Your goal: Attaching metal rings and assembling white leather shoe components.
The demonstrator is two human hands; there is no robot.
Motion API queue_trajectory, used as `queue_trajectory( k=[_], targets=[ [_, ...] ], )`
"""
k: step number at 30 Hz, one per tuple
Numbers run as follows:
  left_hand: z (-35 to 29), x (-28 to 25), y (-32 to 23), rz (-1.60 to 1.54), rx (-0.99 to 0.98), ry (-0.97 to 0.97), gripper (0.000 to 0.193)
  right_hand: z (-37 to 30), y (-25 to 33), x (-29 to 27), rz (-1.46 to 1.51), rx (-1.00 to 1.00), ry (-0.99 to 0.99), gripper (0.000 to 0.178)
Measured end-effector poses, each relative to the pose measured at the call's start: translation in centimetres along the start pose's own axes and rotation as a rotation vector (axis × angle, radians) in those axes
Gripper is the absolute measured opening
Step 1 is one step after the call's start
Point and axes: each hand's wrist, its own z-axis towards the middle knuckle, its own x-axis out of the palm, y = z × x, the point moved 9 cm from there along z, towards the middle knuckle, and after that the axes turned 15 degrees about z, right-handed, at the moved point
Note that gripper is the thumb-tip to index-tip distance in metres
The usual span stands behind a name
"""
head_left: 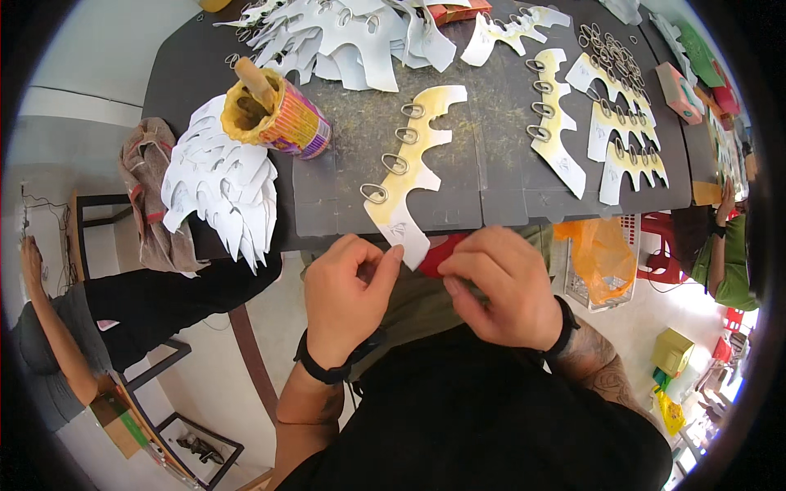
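Note:
A curved white sheet piece point(407, 200) with scalloped edges lies on the dark table, its near end jutting over the front edge. Yellowish paste coats much of it, and several metal rings point(395, 164) sit along its left side. My left hand point(348, 286) is closed at that near end, the thumb tip on its corner; the fingers underneath are hidden. To its right, my right hand point(508, 282) has bent fingers drawn close to the thumb, beside a red patch point(440, 255). Whatever those fingertips may hold is too small to make out.
A paste-crusted tub point(299, 123) with a wooden stick point(255, 82) stands left, beside stacked white pieces point(221, 180). More pieces pile up point(352, 41) at the back. Ringed pieces point(557, 123) and loose rings point(610, 57) lie right. An orange bag point(602, 258) fills a basket below.

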Motion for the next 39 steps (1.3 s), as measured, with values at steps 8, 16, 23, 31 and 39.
queue_trajectory(
  k=[8,16,23,31,39],
  targets=[
    [1.3,-2.5,-0.1,0.324,0.240,-0.379,0.014,1.3,-0.7,3.4,-0.303,-0.038,0.064,0.036],
    [2.7,-1.2,-0.3,0.490,0.276,-0.399,0.023,0.8,-2.1,4.8,-0.454,-0.008,0.053,0.051],
    [2.7,-0.8,-0.3,0.489,0.313,-0.418,0.022,0.8,-2.5,4.7,-0.464,-0.024,0.052,0.054],
    [3.1,-0.6,-0.4,0.437,0.317,-0.403,0.021,0.7,-2.8,4.6,-0.440,-0.020,0.061,0.050],
    [3.2,-0.6,-0.7,0.447,0.261,-0.376,0.025,0.8,-2.7,4.6,-0.431,0.003,0.055,0.046]
  ],
)
